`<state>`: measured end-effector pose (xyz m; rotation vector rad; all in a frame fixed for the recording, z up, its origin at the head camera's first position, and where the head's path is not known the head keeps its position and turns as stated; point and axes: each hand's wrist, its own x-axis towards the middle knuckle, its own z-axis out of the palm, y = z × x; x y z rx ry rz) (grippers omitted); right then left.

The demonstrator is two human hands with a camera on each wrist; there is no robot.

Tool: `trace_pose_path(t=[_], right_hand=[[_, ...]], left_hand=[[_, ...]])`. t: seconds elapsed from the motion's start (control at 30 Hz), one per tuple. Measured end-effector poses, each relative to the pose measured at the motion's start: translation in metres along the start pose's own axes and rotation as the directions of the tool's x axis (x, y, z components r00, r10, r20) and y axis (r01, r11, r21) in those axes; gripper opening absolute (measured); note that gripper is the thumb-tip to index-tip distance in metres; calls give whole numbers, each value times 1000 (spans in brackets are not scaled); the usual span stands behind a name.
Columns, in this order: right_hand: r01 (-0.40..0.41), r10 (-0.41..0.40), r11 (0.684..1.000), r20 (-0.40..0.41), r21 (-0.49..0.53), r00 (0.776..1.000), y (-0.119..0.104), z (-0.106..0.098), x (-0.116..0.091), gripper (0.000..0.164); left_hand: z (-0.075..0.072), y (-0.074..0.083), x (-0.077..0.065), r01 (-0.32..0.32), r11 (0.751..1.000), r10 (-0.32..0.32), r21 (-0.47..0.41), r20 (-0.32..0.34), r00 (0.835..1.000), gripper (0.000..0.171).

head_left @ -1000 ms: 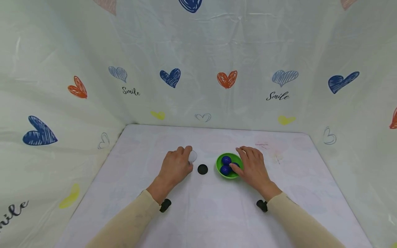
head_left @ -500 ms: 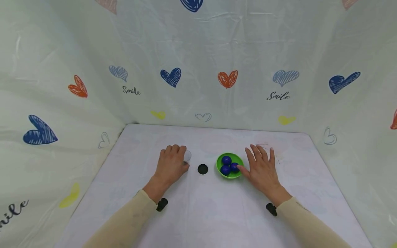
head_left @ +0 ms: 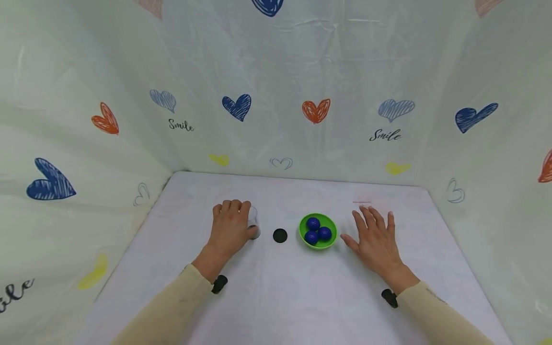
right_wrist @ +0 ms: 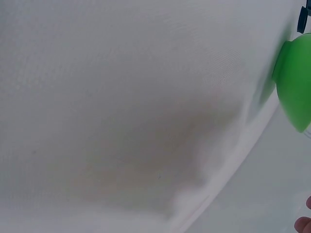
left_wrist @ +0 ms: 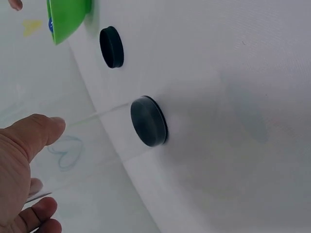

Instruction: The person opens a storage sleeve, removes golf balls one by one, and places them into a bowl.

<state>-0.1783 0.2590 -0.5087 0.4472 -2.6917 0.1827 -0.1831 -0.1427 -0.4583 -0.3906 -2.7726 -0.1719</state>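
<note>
My left hand (head_left: 228, 225) grips a clear round thing (head_left: 253, 213), its right edge showing past the fingers; the rest is hidden by the hand. Partly covered by the thumb in the head view, a dark round cap (left_wrist: 148, 121) lies on the table below that hand. A second black cap (head_left: 280, 235) rests to its right, closer to the green bowl (head_left: 318, 247). Inside the bowl sit three blue balls (head_left: 318, 230). Just right of the bowl my right hand (head_left: 377, 244) hovers with fingers spread, holding nothing.
A white cloth covers the table (head_left: 276, 297). Behind and at both sides hangs a pale curtain (head_left: 276, 62) printed with hearts. Black wrist straps show under both sleeves.
My left hand has moved left, carrying the clear thing, and the dark cap below has come partly into view. My right hand has drawn away from the bowl to the right, fingers spreading.
</note>
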Motion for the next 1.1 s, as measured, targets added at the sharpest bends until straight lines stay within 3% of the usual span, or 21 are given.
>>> trace_pose_path(t=[0.43,0.83,0.97,1.1], right_hand=[[10,-10,1000,7,-15,1000,5,-1,-4,77],[-12,12,999,6,-38,1000,9,-2,-12,77],[-32,33,999,30,-37,999,7,-4,-14,79],[-60,62,997,47,-38,997,8,-8,-16,81]], left_hand=[[-4,6,2,0,999,-1,42,37,999,55],[-3,11,-1,16,1000,-17,4,67,998,85],[-8,4,-12,69,997,-65,-37,115,991,92],[-8,-15,-26,110,993,-104,-40,136,985,98]])
